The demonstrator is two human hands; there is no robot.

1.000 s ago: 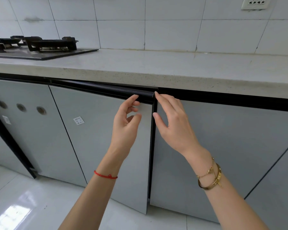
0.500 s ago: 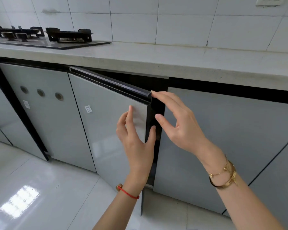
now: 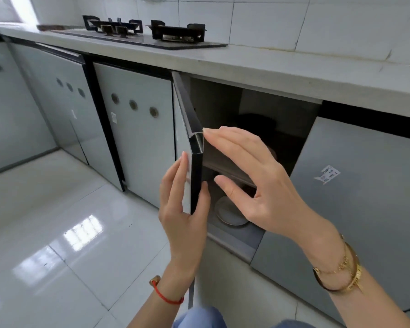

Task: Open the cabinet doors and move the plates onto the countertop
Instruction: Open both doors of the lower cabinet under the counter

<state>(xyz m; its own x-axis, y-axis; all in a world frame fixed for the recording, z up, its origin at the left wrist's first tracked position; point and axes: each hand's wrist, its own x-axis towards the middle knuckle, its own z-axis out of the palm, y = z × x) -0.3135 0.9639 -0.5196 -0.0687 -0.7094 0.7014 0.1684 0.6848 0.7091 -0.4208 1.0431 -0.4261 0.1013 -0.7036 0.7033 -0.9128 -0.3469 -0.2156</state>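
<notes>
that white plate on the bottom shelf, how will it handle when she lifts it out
The plate looks glazed and rigid, so probably stiff but breakable if knocked on the shelf just above. Its glossy surface may be slippery. It lies flat and shallow, so fingers likely need to get under its rim.

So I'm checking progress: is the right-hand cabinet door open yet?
Shut. The right door sits flush under the countertop; only the left door is swung out, showing a plate inside.

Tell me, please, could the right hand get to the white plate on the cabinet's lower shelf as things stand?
Probably yes. The right hand is open in front of the opening, the swung-out door is held by the left hand, and nothing visibly blocks the plate.
</notes>
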